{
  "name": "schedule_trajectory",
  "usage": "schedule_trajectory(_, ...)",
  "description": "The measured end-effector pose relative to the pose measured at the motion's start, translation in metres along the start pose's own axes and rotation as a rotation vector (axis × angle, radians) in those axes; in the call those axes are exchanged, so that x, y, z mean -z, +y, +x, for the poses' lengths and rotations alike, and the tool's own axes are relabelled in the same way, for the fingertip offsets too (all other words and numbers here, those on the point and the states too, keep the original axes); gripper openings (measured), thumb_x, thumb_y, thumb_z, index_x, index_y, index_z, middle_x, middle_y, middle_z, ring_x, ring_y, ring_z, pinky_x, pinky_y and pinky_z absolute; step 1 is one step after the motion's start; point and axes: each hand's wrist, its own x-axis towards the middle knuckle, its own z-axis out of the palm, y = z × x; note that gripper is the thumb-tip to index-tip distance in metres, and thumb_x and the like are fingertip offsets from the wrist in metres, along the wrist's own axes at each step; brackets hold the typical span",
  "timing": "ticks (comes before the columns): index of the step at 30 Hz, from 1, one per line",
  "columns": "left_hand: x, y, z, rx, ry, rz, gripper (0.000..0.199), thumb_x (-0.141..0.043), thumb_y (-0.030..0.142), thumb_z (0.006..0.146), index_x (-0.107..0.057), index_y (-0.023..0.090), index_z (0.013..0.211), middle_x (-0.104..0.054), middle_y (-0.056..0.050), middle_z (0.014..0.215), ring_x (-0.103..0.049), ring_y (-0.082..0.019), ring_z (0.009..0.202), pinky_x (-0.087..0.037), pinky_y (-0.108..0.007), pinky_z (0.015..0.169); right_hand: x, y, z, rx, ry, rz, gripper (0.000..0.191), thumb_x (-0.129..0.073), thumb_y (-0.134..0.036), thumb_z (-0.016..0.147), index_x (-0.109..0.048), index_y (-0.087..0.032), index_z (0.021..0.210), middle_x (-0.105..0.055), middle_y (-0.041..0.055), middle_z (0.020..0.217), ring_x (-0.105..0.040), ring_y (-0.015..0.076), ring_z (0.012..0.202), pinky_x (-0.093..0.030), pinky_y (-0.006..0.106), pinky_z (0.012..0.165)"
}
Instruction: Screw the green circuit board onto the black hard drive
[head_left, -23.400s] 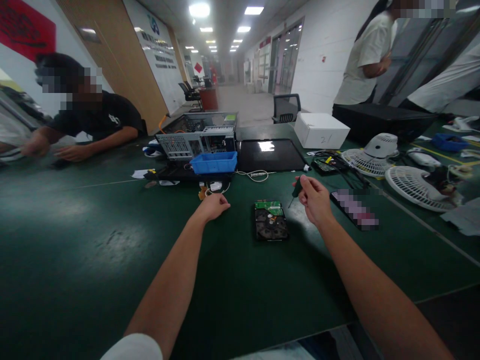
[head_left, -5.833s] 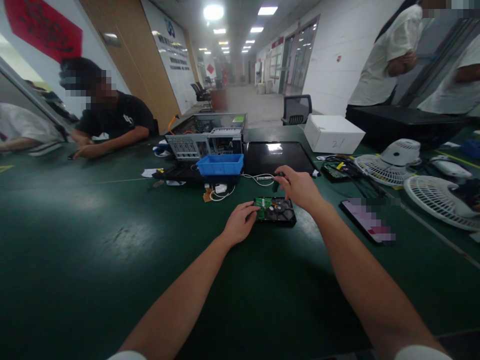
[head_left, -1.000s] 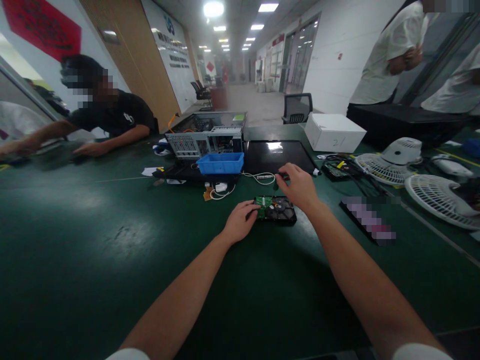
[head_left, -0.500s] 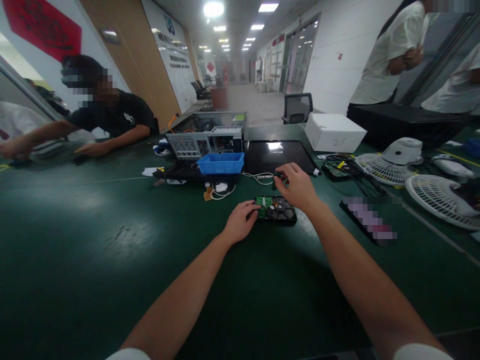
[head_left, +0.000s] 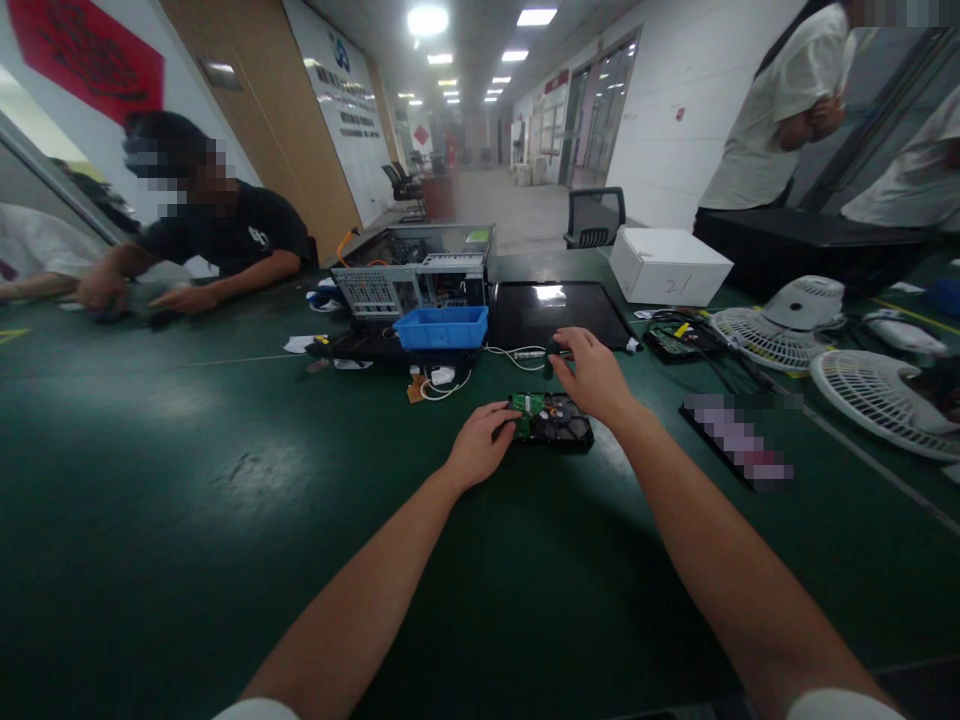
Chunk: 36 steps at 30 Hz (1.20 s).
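Note:
A hard drive (head_left: pixel 566 428) lies on the green table with its green circuit board (head_left: pixel 529 404) facing up. My left hand (head_left: pixel 484 440) is closed on the drive's left end, its fingertips resting at the board's edge. Above the drive, my right hand (head_left: pixel 592 370) pinches the dark handle of a screwdriver (head_left: pixel 550 358). The screwdriver stands nearly upright, and its thin shaft points down at the board. Whether its tip sits in a screw is too small to tell.
Behind the drive are a blue plastic bin (head_left: pixel 442 328), an open computer case (head_left: pixel 412 275) and a dark flat screen (head_left: pixel 559 312). A white box (head_left: pixel 669 266), fan parts (head_left: pixel 795 310) and a phone-like slab (head_left: pixel 735 440) lie rightward. A co-worker (head_left: pixel 225 230) sits at the left.
My right hand's fingers have shifted slightly around the screwdriver handle, which shows more now. My left hand and the drive stay put. The co-worker's arm at the left has drawn inward.

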Motion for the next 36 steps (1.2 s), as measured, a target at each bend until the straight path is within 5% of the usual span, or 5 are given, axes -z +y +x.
schedule_trajectory(8,0.004,0.004,-0.001,0.008,-0.015,0.001,0.031,-0.054,0.027,0.100,-0.071,0.027,0.126,-0.062,-0.006,0.140,-0.055,-0.024,0.133,-0.043,-0.047,0.116,-0.001,-0.002,0.000,-0.024,0.036,-0.026,0.019,-0.061,-0.035,0.095,-0.061,-0.022,0.108,-0.071,0.0117,0.105,-0.069,0.0268,0.091,-0.056,0.041,0.081)
schedule_trajectory(20,0.004,0.003,0.000,0.021,-0.022,0.000,0.031,-0.054,0.027,0.100,-0.070,0.027,0.127,-0.062,-0.006,0.141,-0.055,-0.024,0.134,-0.044,-0.046,0.115,-0.003,0.000,0.000,-0.032,0.107,-0.040,0.025,-0.057,-0.032,0.096,-0.062,-0.021,0.119,-0.070,0.0132,0.117,-0.069,0.0278,0.097,-0.056,0.043,0.087)
schedule_trajectory(26,0.001,0.000,0.000,0.014,-0.006,0.006,0.030,-0.056,0.026,0.099,-0.071,0.027,0.125,-0.063,-0.006,0.139,-0.056,-0.024,0.132,-0.043,-0.046,0.116,0.002,-0.003,0.000,-0.014,0.064,-0.099,0.018,-0.056,-0.036,0.097,-0.064,-0.023,0.106,-0.070,0.0123,0.108,-0.068,0.0278,0.095,-0.054,0.041,0.083)
schedule_trajectory(36,0.003,0.004,-0.001,0.001,-0.003,-0.002,0.030,-0.055,0.026,0.100,-0.071,0.026,0.125,-0.063,-0.006,0.139,-0.056,-0.024,0.132,-0.043,-0.044,0.116,0.004,-0.009,-0.001,0.004,0.044,-0.106,0.018,-0.054,-0.025,0.095,-0.061,-0.022,0.111,-0.067,0.0126,0.115,-0.067,0.0265,0.093,-0.054,0.040,0.083)
